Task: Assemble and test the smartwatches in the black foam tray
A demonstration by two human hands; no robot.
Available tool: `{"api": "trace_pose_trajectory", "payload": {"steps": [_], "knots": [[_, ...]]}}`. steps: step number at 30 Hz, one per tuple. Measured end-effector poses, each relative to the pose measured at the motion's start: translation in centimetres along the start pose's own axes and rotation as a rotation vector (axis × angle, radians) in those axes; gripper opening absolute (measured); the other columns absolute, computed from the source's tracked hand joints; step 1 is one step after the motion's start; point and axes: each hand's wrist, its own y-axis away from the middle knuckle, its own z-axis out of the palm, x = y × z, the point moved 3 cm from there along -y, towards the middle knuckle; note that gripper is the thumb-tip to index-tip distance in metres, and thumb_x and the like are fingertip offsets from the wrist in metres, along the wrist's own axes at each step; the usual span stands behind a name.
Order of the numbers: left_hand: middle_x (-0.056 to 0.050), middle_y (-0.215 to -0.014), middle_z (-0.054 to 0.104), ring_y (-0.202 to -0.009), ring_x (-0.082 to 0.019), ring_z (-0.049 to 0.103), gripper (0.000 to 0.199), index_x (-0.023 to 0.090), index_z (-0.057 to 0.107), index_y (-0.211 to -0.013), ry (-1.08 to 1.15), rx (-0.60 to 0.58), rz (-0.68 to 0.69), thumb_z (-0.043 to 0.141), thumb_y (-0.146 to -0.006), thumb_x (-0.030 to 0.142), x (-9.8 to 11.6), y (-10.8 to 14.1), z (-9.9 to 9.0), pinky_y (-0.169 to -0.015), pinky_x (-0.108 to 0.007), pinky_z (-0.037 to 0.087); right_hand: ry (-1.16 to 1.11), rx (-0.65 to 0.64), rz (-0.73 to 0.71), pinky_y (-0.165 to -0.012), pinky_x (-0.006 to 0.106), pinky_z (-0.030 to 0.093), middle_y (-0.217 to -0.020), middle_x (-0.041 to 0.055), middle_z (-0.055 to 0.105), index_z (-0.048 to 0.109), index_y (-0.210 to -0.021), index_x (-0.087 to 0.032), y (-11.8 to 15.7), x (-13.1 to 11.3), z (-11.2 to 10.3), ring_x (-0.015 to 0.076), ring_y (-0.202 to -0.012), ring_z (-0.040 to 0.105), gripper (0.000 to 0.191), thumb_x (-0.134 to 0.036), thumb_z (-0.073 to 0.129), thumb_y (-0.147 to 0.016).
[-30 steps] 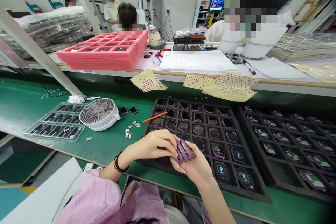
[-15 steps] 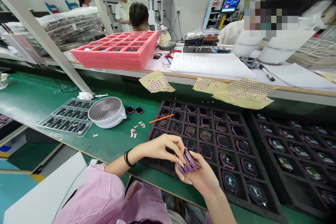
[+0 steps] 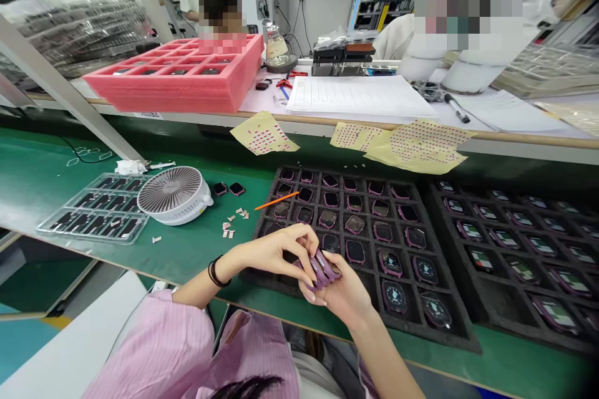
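Observation:
Several purple smartwatch bodies (image 3: 322, 270), stacked side by side on edge, are wrapped in the fingers of my right hand (image 3: 347, 292). My left hand (image 3: 286, 252), with black bands on its wrist, pinches at the near left side of the same stack with thumb and fingertips. Both hands are above the near edge of a black foam tray (image 3: 369, 290). Purple watches lie face up in many of its compartments, some with lit dials. An orange stick (image 3: 277, 201) lies across the tray's left edge.
A second black tray of watches (image 3: 508, 230) is on the right. Left are a small white fan (image 3: 174, 194), a clear plastic tray of black parts (image 3: 96, 209), two loose watches (image 3: 228, 188) and small pale pieces (image 3: 234, 219). A pink foam tray (image 3: 173, 90) stands on the shelf; co-workers sit beyond.
The camera view has shifted, so the bench appears a little farther left and higher. Both hands stay on the stack, with the left fingers slightly changed in pose.

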Motion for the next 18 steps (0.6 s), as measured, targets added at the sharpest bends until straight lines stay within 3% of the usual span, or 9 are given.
{"api": "trace_pose_trajectory", "payload": {"steps": [5, 7, 10, 13, 18], "knots": [[-0.006, -0.092, 0.05, -0.09, -0.016, 0.052, 0.026, 0.015, 0.059, -0.076, 0.124, 0.024, -0.075, 0.067, -0.077, 0.04, -0.6, 0.5, 0.0, -0.083, -0.03, 0.045, 0.055, 0.027, 0.011, -0.038, 0.022, 0.024, -0.064, 0.0033, 0.059, 0.06, -0.08, -0.014, 0.1, 0.2, -0.2, 0.0146, -0.047, 0.054, 0.028, -0.042, 0.056, -0.08], [-0.007, -0.094, 0.052, -0.093, -0.017, 0.053, 0.031, 0.016, 0.049, -0.076, 0.121, 0.061, -0.116, 0.07, -0.074, 0.039, -1.2, 0.9, 0.2, -0.083, -0.032, 0.045, 0.097, 0.083, -0.034, -0.039, 0.022, 0.026, -0.066, 0.0026, 0.06, 0.06, -0.097, -0.016, 0.4, 0.5, -0.5, 0.0153, -0.048, 0.055, 0.028, -0.038, 0.055, -0.081], [-0.007, -0.095, 0.054, -0.093, -0.018, 0.053, 0.037, 0.018, 0.04, -0.074, 0.094, 0.035, -0.149, 0.071, -0.073, 0.039, -1.9, 1.6, 0.7, -0.08, -0.032, 0.044, 0.161, 0.134, -0.073, -0.041, 0.022, 0.029, -0.07, 0.0026, 0.061, 0.049, -0.123, -0.019, 0.9, 1.2, -1.0, 0.0158, -0.051, 0.057, 0.043, -0.036, 0.055, -0.083], [-0.007, -0.095, 0.054, -0.09, -0.017, 0.052, 0.038, 0.018, 0.039, -0.073, 0.067, 0.015, -0.175, 0.07, -0.074, 0.04, -2.4, 2.1, 1.2, -0.077, -0.03, 0.043, 0.181, 0.153, -0.067, -0.041, 0.021, 0.03, -0.071, 0.0023, 0.06, 0.041, -0.133, -0.021, 1.0, 2.1, -1.0, 0.0151, -0.052, 0.056, 0.054, -0.037, 0.055, -0.084], [-0.001, -0.082, 0.053, -0.073, -0.012, 0.048, 0.044, 0.018, 0.042, -0.074, 0.107, 0.08, -0.257, 0.075, -0.065, 0.047, -3.7, 3.0, 1.0, -0.063, -0.024, 0.039, 0.132, 0.167, -0.064, -0.04, 0.021, 0.029, -0.077, 0.0043, 0.063, 0.038, -0.137, -0.023, 0.6, 2.9, -0.3, 0.014, -0.052, 0.055, 0.059, -0.038, 0.056, -0.083]]}}
